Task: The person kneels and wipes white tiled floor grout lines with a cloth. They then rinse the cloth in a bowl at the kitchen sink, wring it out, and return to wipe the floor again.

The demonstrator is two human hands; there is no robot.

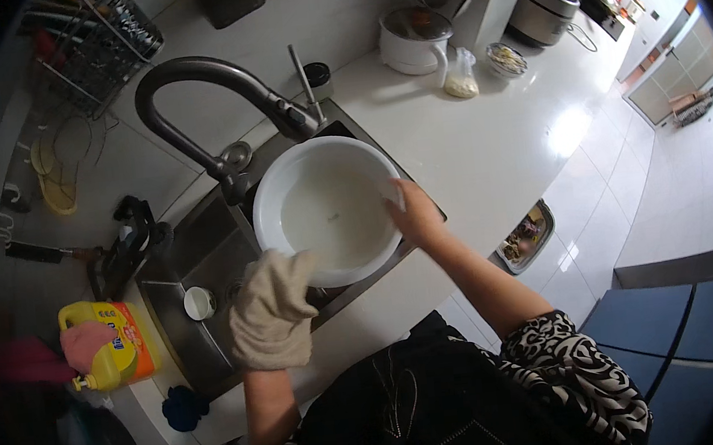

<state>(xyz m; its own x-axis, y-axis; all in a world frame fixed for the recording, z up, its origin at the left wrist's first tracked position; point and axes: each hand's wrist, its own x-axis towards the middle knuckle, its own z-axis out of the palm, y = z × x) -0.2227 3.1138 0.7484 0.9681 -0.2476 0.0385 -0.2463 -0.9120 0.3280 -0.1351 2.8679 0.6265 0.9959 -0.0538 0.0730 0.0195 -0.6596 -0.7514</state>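
A round white basin [267, 221] is over the right part of the stainless steel sink, beneath the faucet. Its inside looks cloudy white, and a small dark mark shows near the middle. My right hand [419, 213] grips the rim on the right side, its fingertips inside the wall. A beige cloth [272, 314] drapes over my left hand and hides its fingers. That cloth lies against the basin's lower left rim. Only the left wrist and forearm show below it.
Left of the basin, the sink [205, 256] holds a small white cup [199, 303]. A curved grey faucet [206, 66] arches behind. A yellow detergent jug [130, 341] stands at left. On the white counter [491, 145] are a lidded white pot [413, 46], a bag [462, 77] and a bowl [506, 60].
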